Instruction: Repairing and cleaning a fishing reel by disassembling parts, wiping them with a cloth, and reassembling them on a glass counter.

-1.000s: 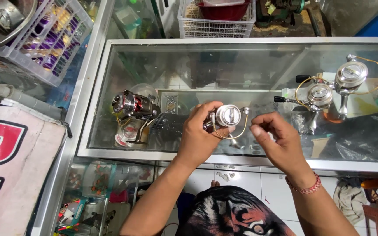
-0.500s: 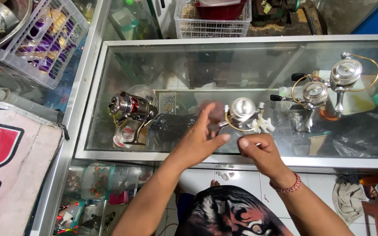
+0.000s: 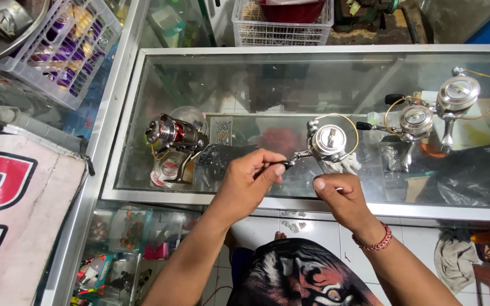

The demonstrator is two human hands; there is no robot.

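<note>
The left hand (image 3: 250, 181) pinched the dark handle of a shiny round silver reel (image 3: 327, 140) beyond its fingertips; the right hand (image 3: 338, 195) was loosely curled, its contents hidden.

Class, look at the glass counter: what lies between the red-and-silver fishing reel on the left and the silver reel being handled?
In the head view, between the red-and-silver reel and the silver reel, a small patterned card and the left hand.

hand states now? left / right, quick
Left hand: fingers closed on the dark handle knob of the silver fishing reel.
Right hand: fingers curled shut below the reel; whether it holds anything cannot be told.
</note>
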